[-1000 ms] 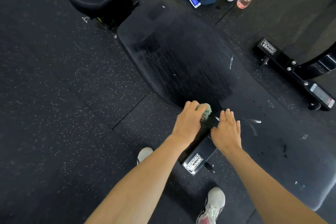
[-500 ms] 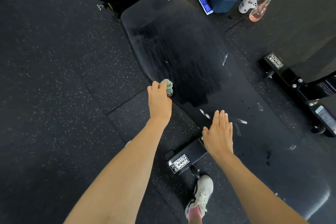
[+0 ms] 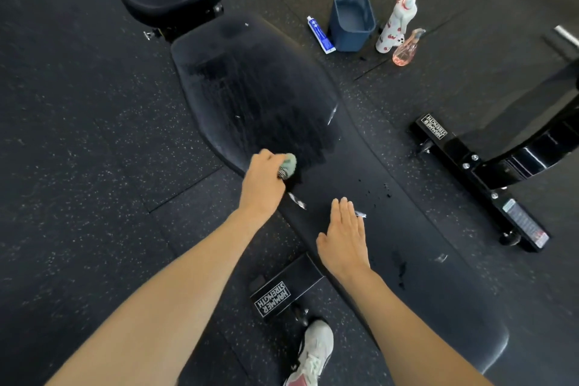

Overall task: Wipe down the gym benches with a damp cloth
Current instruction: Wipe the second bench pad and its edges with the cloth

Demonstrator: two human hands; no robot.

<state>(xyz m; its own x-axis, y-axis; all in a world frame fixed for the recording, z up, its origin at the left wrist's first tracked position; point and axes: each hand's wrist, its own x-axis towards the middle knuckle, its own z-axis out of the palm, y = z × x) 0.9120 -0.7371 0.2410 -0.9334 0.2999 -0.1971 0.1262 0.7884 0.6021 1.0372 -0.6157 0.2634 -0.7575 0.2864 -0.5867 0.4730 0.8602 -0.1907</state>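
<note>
The left hand (image 3: 264,185) grips a bunched green cloth (image 3: 289,163), fingers curled round it, and presses it on the left edge of the gym bench (image 3: 257,94), at the near border of a dark wet patch. The right hand (image 3: 343,241) lies flat on the pad just nearer, fingers straight and together, holding nothing; it looks like a brace. The step in hand seems to be wiping, roughly midway along this pad: the far half shows damp streaks, while the near-right half looks dry, with pale scraps and dark specks. The next stroke likely calls for drawing the cloth rightward and nearer, with the right hand lifted clear. A blue bucket (image 3: 352,20) stands on the floor, far right.
</note>
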